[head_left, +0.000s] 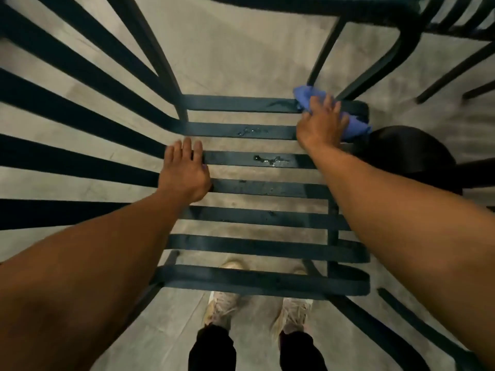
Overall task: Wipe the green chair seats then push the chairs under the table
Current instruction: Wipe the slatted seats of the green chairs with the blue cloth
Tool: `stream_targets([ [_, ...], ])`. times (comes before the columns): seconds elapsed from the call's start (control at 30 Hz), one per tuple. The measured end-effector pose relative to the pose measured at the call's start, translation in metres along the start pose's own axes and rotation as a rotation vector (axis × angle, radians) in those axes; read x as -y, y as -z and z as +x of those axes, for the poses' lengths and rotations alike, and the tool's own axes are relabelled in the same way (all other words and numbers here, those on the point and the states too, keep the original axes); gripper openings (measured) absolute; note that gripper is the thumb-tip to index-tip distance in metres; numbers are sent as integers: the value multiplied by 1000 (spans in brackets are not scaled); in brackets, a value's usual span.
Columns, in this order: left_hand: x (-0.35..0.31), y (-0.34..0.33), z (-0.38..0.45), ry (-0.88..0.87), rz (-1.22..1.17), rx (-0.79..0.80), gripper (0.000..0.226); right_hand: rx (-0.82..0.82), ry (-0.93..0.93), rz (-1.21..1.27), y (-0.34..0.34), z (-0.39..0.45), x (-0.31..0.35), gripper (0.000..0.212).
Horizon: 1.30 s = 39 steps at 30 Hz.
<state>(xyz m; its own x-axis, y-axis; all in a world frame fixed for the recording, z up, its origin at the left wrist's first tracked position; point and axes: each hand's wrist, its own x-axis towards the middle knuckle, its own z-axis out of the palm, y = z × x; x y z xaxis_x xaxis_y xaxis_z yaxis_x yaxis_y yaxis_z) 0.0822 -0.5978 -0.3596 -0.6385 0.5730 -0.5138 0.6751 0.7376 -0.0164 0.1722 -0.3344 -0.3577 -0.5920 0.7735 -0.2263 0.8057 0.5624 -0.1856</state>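
Observation:
I look straight down on a dark green slatted chair seat (257, 215). Its slatted back (80, 108) runs off to the left. Drops of water lie on the middle slats (270, 159). My right hand (320, 124) presses a blue cloth (356, 128) on the far right corner of the seat, over the two farthest slats. My left hand (184, 170) rests flat on the seat's left edge, fingers spread, holding nothing.
A second green chair (380, 12) stands at the top right, its legs close to the cloth. A round black base (412, 156) sits on the floor to the right. My shoes (222, 306) stand on grey floor under the seat's near edge.

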Motion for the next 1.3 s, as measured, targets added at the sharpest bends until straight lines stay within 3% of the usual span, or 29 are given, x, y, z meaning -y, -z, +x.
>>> stream_targets([
  [0.13,4,-20,5,-28,41,-86,64,14,124,-42,-40,-17,52,44],
  [0.3,6,-12,7,-64,57,-18,65,274,464,-20,-69,-47,170,47],
  [0.37,8,-10,7,-128,85,36,71,293,536,-4,-72,-54,196,46],
  [0.53,12,-4,9,-89,35,46,68,223,708,-209,-65,-53,131,55],
  [0.67,24,-7,2,-136,215,-18,69,177,565,-241,-37,-54,40,63],
  [0.8,31,-6,-8,-162,292,0,68,112,165,-100,5,-68,-70,58],
  [0.9,34,-1,-7,-176,302,54,68,122,-28,-97,19,-79,-95,49],
  [1.0,35,5,-6,-187,254,88,71,69,0,-26,-3,-92,-38,47],
  [1.07,35,10,-6,-181,148,110,73,133,22,16,-24,-108,23,50],
  [1.13,34,14,-5,-165,26,91,77,230,235,-79,-49,-127,92,59],
  [1.2,33,15,-3,-164,-55,38,82,219,416,-187,-66,-141,145,60],
  [1.3,35,13,-1,-187,-85,0,81,173,551,-301,-72,-139,152,62],
])
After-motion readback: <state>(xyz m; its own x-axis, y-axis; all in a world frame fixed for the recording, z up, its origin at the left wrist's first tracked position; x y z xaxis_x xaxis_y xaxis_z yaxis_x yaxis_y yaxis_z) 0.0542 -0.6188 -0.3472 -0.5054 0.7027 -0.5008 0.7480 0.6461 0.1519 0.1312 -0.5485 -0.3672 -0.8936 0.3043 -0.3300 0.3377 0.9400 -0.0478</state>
